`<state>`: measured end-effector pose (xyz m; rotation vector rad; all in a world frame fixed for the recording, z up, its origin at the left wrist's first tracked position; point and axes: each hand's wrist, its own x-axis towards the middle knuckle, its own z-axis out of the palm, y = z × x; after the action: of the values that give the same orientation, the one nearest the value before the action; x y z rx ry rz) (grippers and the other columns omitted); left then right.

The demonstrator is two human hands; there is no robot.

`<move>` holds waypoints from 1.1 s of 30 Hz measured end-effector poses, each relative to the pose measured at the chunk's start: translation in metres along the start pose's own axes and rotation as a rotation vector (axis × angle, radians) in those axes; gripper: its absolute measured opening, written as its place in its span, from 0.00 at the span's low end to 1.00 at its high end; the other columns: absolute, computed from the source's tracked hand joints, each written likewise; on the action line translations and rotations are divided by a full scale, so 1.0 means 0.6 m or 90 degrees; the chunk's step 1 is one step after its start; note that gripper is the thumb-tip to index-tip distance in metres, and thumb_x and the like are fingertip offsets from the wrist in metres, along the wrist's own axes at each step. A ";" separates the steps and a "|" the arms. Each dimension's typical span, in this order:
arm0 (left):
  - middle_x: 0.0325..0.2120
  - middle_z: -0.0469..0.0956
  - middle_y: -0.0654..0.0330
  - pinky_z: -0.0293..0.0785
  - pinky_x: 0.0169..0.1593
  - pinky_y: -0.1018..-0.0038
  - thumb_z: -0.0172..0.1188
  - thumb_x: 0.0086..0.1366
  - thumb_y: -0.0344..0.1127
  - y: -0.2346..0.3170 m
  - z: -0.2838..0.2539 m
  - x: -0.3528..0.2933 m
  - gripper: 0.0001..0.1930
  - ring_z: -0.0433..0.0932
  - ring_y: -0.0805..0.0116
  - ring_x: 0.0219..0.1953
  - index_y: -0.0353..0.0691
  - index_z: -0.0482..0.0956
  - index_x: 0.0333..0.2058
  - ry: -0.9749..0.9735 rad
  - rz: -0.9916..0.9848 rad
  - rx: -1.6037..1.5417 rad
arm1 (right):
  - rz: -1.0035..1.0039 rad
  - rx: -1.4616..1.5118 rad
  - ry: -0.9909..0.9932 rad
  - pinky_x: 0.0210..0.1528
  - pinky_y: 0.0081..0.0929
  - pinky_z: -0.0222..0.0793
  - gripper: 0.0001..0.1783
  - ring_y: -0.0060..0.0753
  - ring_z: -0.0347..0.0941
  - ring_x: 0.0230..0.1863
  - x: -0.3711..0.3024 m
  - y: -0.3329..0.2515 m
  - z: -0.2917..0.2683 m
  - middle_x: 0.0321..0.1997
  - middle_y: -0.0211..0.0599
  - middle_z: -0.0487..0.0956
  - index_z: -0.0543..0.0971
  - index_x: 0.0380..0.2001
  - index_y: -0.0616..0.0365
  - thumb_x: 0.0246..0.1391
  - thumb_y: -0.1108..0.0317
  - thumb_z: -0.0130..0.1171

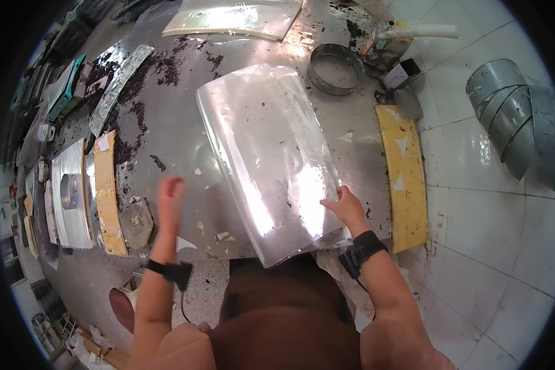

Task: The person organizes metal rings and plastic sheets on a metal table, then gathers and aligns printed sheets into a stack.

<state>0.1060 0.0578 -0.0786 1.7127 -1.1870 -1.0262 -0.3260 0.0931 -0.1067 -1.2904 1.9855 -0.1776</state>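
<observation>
The right hand (348,209) touches the clear plastic sheets (262,142).

No texts, labels, brands, numbers or signs legible.

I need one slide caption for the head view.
Right hand at the edge of clear plastic sheets on a table; left hand apart.

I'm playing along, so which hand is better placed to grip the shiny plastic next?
Probably the right hand: it's at the edge of the clear plastic, while the left hand hovers apart from it.
</observation>
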 end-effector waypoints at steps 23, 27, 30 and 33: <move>0.19 0.76 0.57 0.73 0.24 0.78 0.52 0.61 0.34 -0.031 0.286 -0.130 0.08 0.76 0.70 0.19 0.34 0.74 0.29 -0.483 -0.162 0.089 | 0.000 0.044 0.113 0.44 0.37 0.68 0.31 0.46 0.73 0.42 -0.046 0.018 0.021 0.37 0.47 0.76 0.70 0.40 0.65 0.37 0.53 0.66; 0.17 0.75 0.57 0.73 0.25 0.73 0.51 0.61 0.40 0.029 0.303 -0.120 0.15 0.76 0.69 0.20 0.32 0.73 0.25 -0.501 -0.246 0.161 | -0.046 -0.032 0.070 0.42 0.39 0.69 0.27 0.49 0.72 0.42 -0.045 0.028 0.033 0.38 0.47 0.76 0.74 0.38 0.60 0.36 0.54 0.66; 0.21 0.75 0.55 0.75 0.27 0.74 0.53 0.60 0.54 0.029 0.325 -0.102 0.25 0.77 0.67 0.22 0.31 0.73 0.31 -0.509 -0.256 0.206 | -0.119 0.085 0.102 0.44 0.40 0.67 0.25 0.50 0.71 0.41 -0.038 0.045 0.045 0.34 0.51 0.75 0.74 0.37 0.62 0.38 0.56 0.64; 0.27 0.75 0.54 0.76 0.29 0.74 0.54 0.58 0.59 0.105 0.363 -0.096 0.30 0.78 0.65 0.25 0.30 0.71 0.37 -0.531 -0.360 0.165 | -0.077 0.155 -0.033 0.42 0.42 0.67 0.19 0.50 0.72 0.39 -0.079 -0.024 0.016 0.33 0.51 0.75 0.72 0.36 0.61 0.45 0.58 0.57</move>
<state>-0.1275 0.0632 -0.0878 1.9320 -1.3895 -2.1550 -0.2993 0.1283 -0.0821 -1.2427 1.7811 -0.4261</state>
